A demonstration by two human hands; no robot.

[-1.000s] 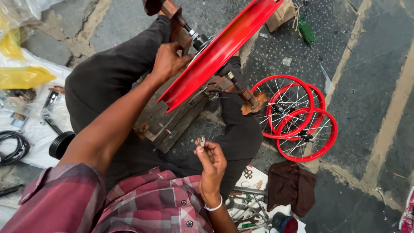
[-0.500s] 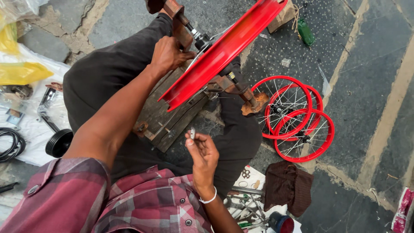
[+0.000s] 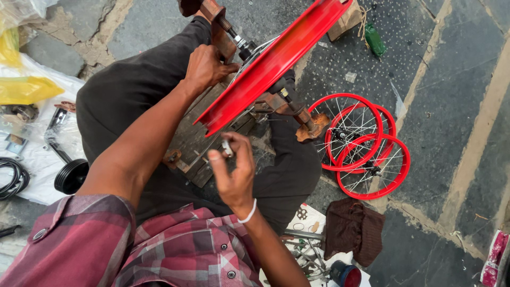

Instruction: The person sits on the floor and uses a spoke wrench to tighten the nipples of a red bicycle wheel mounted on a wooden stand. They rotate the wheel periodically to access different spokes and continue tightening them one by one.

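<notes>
A red wheel rim [image 3: 276, 61] with thin spokes is mounted on a rusty stand [image 3: 287, 103] over my lap, seen edge-on. My left hand [image 3: 204, 66] grips the stand's upright bar beside the hub. My right hand [image 3: 234, 172] is raised just below the rim's lower edge and pinches a small silver metal piece [image 3: 227, 147] between thumb and fingers. A worn wooden block [image 3: 204, 146] lies under the rim on my dark trousers.
Three red spoked wheels [image 3: 366, 143] lie stacked on the stone floor at right. A brown cloth [image 3: 356, 231] and loose tools [image 3: 308, 250] lie near my right side. White and yellow plastic bags [image 3: 24, 87], a black caster [image 3: 70, 176] and cable sit left.
My right hand has risen from my lap toward the rim's lower edge, carrying the small metal piece. The left hand stays on the stand.
</notes>
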